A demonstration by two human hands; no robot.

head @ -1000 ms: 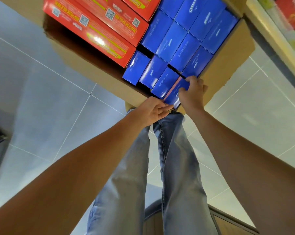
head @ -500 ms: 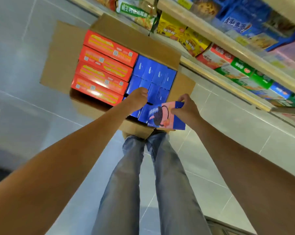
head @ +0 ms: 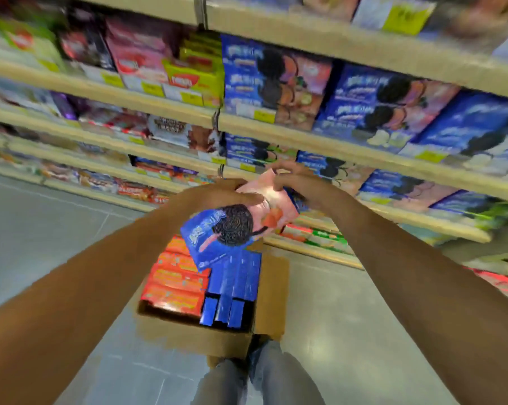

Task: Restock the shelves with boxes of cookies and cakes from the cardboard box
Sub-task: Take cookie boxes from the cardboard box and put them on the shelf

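The left hand [head: 216, 197] and right hand [head: 293, 182] both clamp one cookie pack [head: 235, 226], held tilted above the carton [head: 194, 334], one hand per end, probably to turn it face-out for the shelves [head: 305, 138] beyond the carton

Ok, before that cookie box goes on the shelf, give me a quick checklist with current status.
1. Cookie box lifted clear of the cardboard box: ok.
2. Left hand holds it: ok.
3. Right hand grips its upper end: ok.
4. Matching boxes on the shelf ahead: ok.
5. Free slot among them: cannot tell, the view is blurred.
6. Nothing between the box and the shelf: ok.
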